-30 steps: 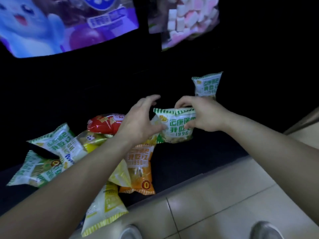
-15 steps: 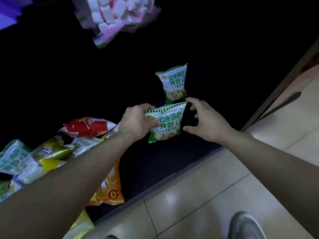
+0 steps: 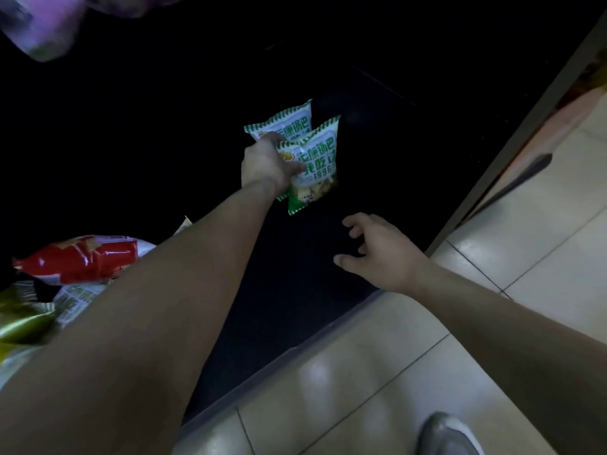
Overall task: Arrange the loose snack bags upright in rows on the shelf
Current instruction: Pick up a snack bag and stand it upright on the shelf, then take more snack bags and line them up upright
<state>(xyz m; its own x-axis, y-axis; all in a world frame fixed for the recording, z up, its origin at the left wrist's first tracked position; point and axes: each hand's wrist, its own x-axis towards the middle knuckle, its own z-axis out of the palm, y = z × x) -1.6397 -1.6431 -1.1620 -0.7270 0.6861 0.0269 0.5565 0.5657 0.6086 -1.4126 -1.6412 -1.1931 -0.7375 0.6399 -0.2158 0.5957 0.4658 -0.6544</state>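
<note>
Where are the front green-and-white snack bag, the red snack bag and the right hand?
front green-and-white snack bag [image 3: 320, 162], head view, printed front.
red snack bag [image 3: 82, 259], head view, glossy middle.
right hand [image 3: 384, 257], head view, hand's back.

At the centre of the frame, the front plastic snack bag [image 3: 317, 165] is white with green diagonal-striped edges, green lettering and a small yellow emblem. The rear plastic snack bag [image 3: 282, 121] shows the same white and green stripes. At the left edge, a glossy red foil bag [image 3: 78, 259] sits above a shiny yellow-green foil bag [image 3: 23, 323]. The flat shelf board [image 3: 295, 274] is near black, and the glossy tiled floor [image 3: 361, 372] is pale cream with thin dark joints.
</note>
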